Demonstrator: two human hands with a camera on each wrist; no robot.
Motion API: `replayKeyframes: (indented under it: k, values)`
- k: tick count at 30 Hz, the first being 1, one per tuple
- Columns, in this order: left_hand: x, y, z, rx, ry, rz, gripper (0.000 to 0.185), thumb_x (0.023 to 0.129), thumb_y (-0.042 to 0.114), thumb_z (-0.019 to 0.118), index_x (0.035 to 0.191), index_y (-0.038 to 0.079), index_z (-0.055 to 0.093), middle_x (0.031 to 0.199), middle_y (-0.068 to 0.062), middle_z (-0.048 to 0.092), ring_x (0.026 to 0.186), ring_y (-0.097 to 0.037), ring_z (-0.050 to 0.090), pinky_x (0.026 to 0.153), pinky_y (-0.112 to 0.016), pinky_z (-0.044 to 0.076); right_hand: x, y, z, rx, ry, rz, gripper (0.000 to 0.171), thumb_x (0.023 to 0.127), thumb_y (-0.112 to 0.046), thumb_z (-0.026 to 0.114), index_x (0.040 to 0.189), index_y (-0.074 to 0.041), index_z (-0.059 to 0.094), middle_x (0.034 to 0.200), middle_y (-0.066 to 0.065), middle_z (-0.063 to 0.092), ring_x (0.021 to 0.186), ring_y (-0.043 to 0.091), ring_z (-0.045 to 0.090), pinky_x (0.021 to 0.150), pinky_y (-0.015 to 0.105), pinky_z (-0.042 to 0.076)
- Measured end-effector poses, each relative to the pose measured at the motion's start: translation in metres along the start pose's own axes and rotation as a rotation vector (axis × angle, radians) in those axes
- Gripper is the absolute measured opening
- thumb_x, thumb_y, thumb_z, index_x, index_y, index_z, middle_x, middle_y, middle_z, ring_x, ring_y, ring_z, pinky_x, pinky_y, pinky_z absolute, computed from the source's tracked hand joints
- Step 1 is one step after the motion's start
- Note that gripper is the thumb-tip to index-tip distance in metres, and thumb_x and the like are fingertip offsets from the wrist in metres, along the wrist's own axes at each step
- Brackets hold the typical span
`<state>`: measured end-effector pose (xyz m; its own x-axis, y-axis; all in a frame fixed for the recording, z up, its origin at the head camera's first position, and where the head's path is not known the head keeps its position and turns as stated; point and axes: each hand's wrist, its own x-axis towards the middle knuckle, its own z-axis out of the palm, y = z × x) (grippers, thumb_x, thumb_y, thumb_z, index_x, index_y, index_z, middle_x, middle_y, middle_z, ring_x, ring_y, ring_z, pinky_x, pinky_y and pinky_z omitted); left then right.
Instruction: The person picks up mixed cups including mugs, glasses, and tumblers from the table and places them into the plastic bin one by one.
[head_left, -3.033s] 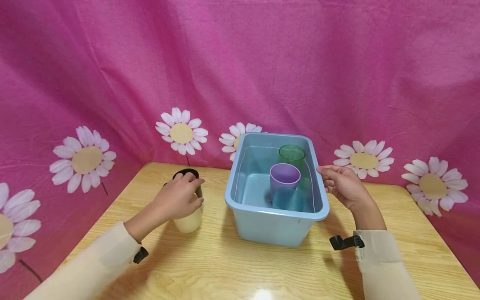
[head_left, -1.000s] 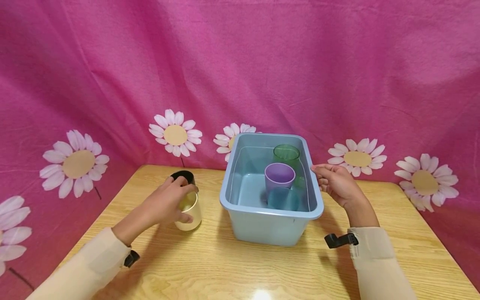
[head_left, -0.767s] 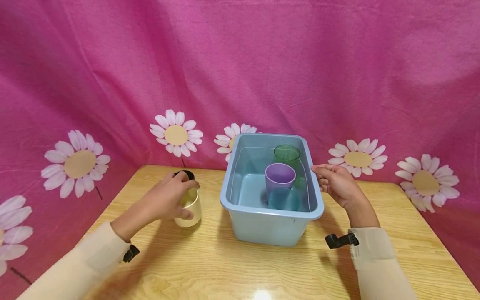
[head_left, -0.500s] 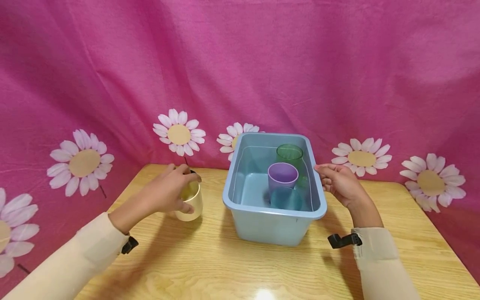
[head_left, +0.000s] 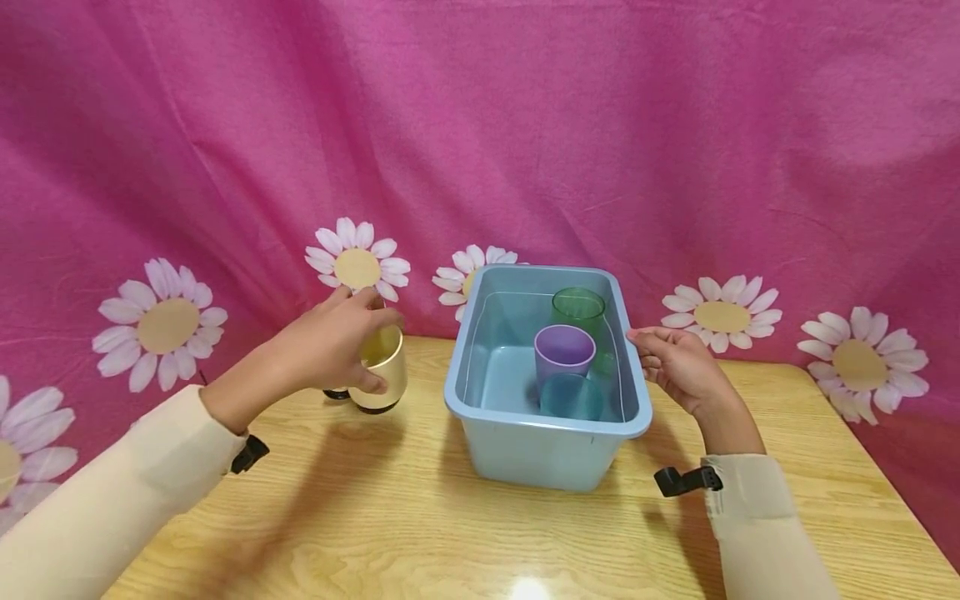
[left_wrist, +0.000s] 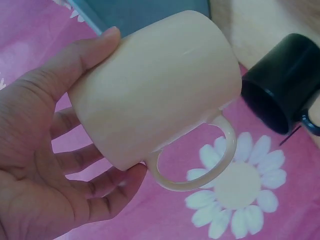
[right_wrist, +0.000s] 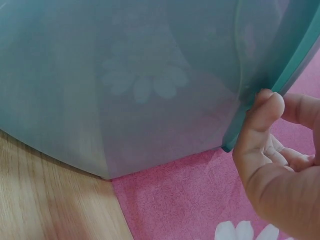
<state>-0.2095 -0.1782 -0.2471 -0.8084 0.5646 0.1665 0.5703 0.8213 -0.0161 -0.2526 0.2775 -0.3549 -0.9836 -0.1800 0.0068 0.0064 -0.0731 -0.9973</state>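
Over the left part of the table, my left hand [head_left: 330,342] grips a cream mug [head_left: 388,383] by its rim and side, thumb on the near side. The left wrist view shows the mug's smooth body and loop handle, with the fingers behind. Close behind it is a black mug [left_wrist: 287,82], mostly hidden in the head view. On the other side, my right hand [head_left: 686,371] pinches the right rim of a light blue plastic tub [head_left: 540,425] between thumb and fingers. Inside the tub stand a purple cup [head_left: 564,358], a green glass [head_left: 579,312] and a teal cup [head_left: 572,402].
The tub stands on a light wooden table [head_left: 465,542], right of the cream mug. A pink cloth [head_left: 480,125] with white daisies hangs along the back and sides. The three cups sit along the tub's right side.
The cream mug was standing on the table in front of the black mug; my left hand has gripped and raised it. My right hand has stayed on the tub's rim.
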Motion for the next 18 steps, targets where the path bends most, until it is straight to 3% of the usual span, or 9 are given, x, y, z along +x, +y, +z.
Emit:
replayKeyframes:
  k: [18]
  values:
    - [0.030,0.009,-0.047,0.008,0.042,0.036,0.077,0.062,0.033,0.099,0.129,0.014,0.067,0.119,-0.013,0.058,0.099,-0.034,0.051,0.079,-0.044,0.051,0.000,-0.001,-0.001,0.021,-0.002,0.005,0.013,0.100,-0.019,0.067,0.099,-0.009,0.075,0.082,0.000,0.072,0.068,0.010,0.062,0.064,0.021,0.055]
